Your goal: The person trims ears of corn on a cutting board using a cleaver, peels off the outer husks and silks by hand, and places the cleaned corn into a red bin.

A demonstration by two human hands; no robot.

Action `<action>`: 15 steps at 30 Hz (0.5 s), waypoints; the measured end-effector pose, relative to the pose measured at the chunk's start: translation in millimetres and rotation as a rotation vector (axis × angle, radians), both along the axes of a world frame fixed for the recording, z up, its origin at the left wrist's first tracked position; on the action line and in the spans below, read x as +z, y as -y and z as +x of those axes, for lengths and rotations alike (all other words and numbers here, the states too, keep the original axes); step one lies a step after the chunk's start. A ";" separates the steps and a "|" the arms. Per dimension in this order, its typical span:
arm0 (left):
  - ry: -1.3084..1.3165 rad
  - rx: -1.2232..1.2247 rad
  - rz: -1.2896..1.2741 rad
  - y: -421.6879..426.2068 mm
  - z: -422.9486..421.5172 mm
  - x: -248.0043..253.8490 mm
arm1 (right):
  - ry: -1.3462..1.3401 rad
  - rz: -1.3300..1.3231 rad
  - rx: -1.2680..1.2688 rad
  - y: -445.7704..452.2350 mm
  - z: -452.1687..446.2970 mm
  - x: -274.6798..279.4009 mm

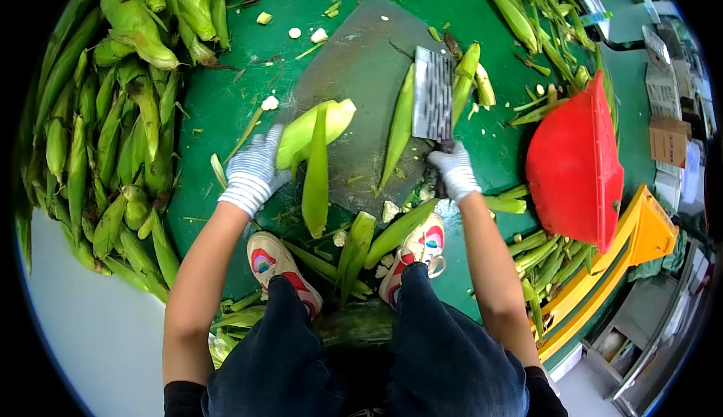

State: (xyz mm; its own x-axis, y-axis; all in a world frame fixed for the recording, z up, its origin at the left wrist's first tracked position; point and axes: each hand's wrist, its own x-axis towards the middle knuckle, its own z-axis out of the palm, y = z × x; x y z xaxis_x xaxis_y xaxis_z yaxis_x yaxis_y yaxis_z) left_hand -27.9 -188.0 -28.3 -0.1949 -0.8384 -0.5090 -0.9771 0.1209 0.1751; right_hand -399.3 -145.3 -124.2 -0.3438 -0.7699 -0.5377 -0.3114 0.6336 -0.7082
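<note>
My left hand (254,167), in a striped grey-and-white glove, is closed around one end of an ear of corn (305,140) in its green husk. The ear's pale cut end points up and right, and one long husk leaf (316,184) hangs from it. In my gloved right hand (455,170) is the dark handle of a cleaver (433,93). Its broad blade points away from me, beside loose husk leaves (401,123), and looks patterned or blurred. Beneath both hands lies a grey board or sheet (361,63) on the green surface.
A large pile of unhusked corn (113,131) lies at left, with more green husks (520,10) at upper right. A red plastic container (572,165) and a yellow frame (602,274) stand at right. Husk pieces (354,251) lie around my shoes (282,270).
</note>
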 end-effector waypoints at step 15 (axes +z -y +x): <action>0.129 -0.129 -0.163 4.7 -14.1 -3.4 | -0.041 -0.444 0.271 22.9 119.4 162.8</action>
